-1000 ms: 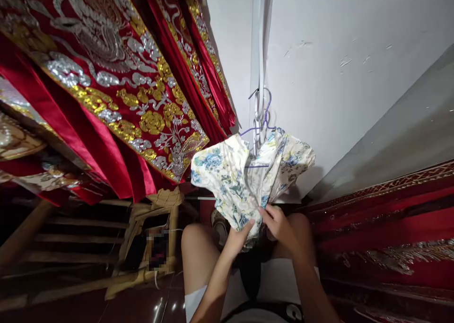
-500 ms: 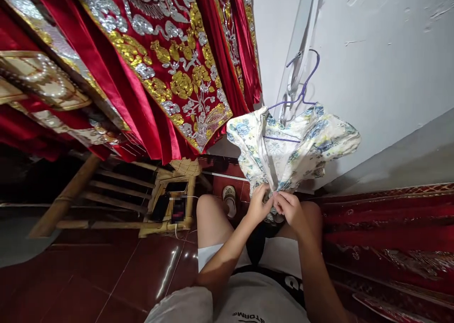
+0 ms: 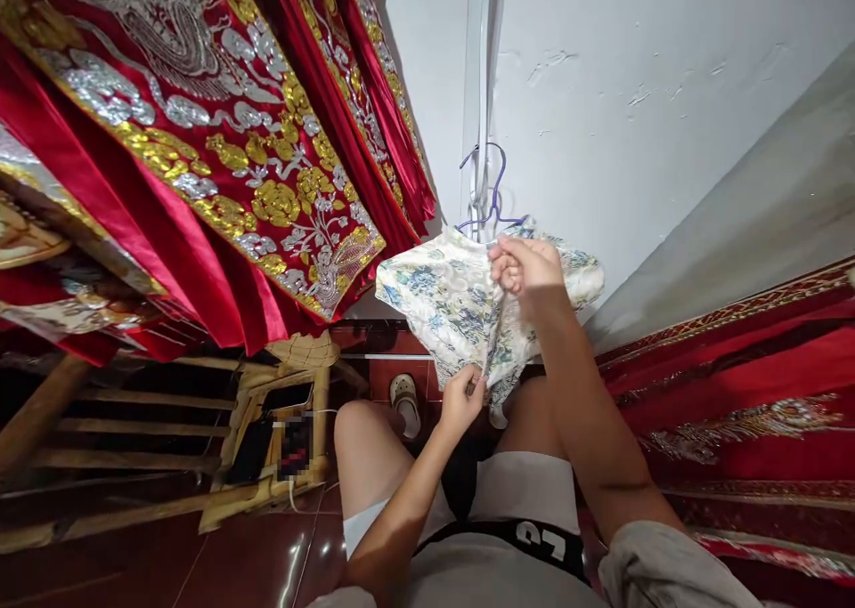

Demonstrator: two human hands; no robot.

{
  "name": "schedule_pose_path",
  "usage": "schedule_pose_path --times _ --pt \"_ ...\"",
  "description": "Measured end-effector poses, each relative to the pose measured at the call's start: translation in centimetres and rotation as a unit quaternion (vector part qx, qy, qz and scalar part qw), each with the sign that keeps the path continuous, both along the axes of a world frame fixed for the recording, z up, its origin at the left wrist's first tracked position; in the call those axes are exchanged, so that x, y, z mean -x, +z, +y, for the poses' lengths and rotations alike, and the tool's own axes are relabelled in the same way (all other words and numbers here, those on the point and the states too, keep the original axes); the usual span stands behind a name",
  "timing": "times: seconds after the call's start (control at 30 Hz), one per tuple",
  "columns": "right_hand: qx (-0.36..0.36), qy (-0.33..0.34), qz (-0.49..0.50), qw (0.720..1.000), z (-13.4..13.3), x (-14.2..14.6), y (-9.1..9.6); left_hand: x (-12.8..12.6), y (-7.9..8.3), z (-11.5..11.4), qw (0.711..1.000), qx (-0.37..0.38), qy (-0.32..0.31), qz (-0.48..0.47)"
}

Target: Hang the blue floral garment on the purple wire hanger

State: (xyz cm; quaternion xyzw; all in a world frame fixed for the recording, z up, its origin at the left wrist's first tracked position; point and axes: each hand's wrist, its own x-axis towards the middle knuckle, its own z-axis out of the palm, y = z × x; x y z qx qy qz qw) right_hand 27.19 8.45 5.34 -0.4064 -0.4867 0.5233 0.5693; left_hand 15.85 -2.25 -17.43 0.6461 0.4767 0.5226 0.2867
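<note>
A small white garment with a blue and yellow flower print [image 3: 447, 301] hangs on a purple wire hanger [image 3: 492, 200] against a white wall. My left hand [image 3: 460, 401] pinches the garment's lower edge. My right hand [image 3: 525, 265] is raised to the top of the garment, fingers closed on the cloth near the neckline just below the hanger hook. My bare knees and white shorts show beneath.
Red satin robes with gold and silver embroidery [image 3: 220, 163] hang at the left. More red embroidered cloth [image 3: 735, 385] lies at the right. A bamboo chair [image 3: 267, 448] holding a phone stands on the dark red tile floor. A slipper [image 3: 405, 399] lies by my knee.
My right hand has left the lower edge and risen to the top of the garment near the hanger. My left hand stays pinched on the lower cloth. The camera view has shifted.
</note>
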Motion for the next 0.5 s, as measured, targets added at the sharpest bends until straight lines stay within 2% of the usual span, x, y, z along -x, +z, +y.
schedule_pose_path --times 0.1,0.23,0.3,0.37,0.43,0.5 --pt "-0.008 0.021 -0.023 0.999 -1.0 0.5 -0.6 0.8 3.5 2.2 0.999 -0.047 0.019 -0.02" --pt "-0.022 0.041 -0.062 0.997 -2.7 0.7 -1.3 2.7 11.4 6.5 0.99 -0.125 0.052 -0.036" --pt "-0.043 0.045 -0.082 0.995 -3.0 0.6 -1.4 3.6 15.5 8.2 0.979 -0.198 0.021 0.035" --pt "-0.061 0.044 -0.099 0.992 -2.7 0.4 -2.0 4.1 18.6 9.0 0.961 -0.252 -0.01 0.117" --pt "-0.073 0.028 -0.119 0.99 -2.1 0.3 -3.5 4.5 20.3 9.1 0.944 -0.287 0.005 0.16" --pt "-0.076 0.01 -0.138 0.987 -1.8 0.4 -5.9 5.6 20.9 9.2 0.95 -0.287 0.065 0.11"
